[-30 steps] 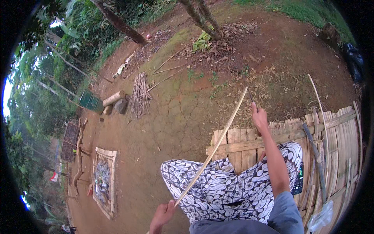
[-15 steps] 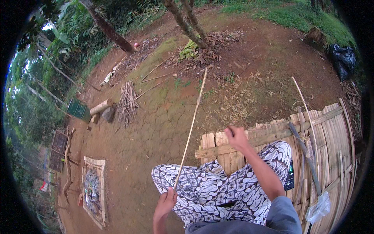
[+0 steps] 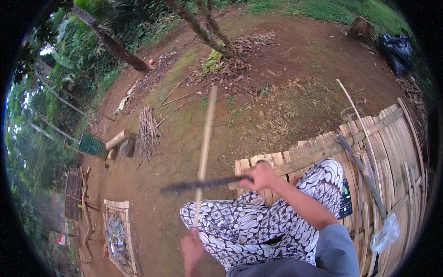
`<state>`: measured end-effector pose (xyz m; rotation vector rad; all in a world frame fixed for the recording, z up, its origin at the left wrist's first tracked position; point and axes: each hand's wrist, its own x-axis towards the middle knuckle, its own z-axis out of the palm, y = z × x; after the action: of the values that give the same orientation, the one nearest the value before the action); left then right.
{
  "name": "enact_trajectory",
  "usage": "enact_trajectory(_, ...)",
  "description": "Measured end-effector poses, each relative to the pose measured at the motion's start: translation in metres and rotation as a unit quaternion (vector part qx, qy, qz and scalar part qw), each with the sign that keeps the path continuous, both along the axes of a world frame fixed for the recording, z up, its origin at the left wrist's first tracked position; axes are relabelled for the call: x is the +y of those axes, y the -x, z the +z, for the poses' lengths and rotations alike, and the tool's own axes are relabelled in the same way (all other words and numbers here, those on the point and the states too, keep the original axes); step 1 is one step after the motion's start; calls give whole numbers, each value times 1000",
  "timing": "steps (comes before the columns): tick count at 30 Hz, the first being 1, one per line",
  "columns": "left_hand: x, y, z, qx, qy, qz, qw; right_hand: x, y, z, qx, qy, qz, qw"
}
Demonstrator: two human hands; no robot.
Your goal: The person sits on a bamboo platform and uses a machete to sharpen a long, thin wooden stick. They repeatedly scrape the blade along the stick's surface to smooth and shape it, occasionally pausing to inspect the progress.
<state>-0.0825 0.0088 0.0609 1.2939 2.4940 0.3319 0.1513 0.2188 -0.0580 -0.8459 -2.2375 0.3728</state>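
Observation:
My left hand (image 3: 192, 247) is closed around the lower end of a long, pale strip of bamboo or wood (image 3: 209, 120), which points up and away over the ground. In my right hand (image 3: 262, 176) is the handle of a long, dark-bladed knife (image 3: 221, 182). Its blade, smeared by motion, reaches left and crosses the strip above my left knee. Whether blade and strip touch, I cannot tell. Both hands are over my lap, covered by black-and-white patterned cloth (image 3: 221, 217).
I sit on a slatted bamboo platform (image 3: 392, 143). On its right lie a phone (image 3: 345, 198), a grey pole (image 3: 367, 177) and a clear plastic bag (image 3: 385, 234). Curly shavings (image 3: 300, 111) cover the ground ahead. A stick pile (image 3: 147, 134) and framed pit (image 3: 131, 240) lie left.
My right hand has moved left and slightly down, and the knife blade now shows across the strip. The strip has swung left and its lower end is lower. The view has shifted slightly.

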Motion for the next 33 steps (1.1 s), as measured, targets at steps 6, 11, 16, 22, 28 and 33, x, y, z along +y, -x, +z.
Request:
enact_trajectory(6,26,16,10,-26,-91,-93,991,3,-10,18,12,48,-74,996)
enact_trajectory(11,41,7,-18,-149,-56,-97,982,-42,7,21,56,16,11,998)
enact_trajectory(16,19,84,-125,3,-179,-272,946,-22,4,28,-36,-58,62,996)
enact_trajectory(22,55,5,-58,-52,-214,-137,966,11,-28,23,66,184,-115,974)
enact_trajectory(28,76,68,-85,-100,-31,-240,965,-36,1,20,65,-50,29,996)
enact_trajectory(33,45,60,-81,-549,-114,108,821,0,-23,17,34,81,-85,993)
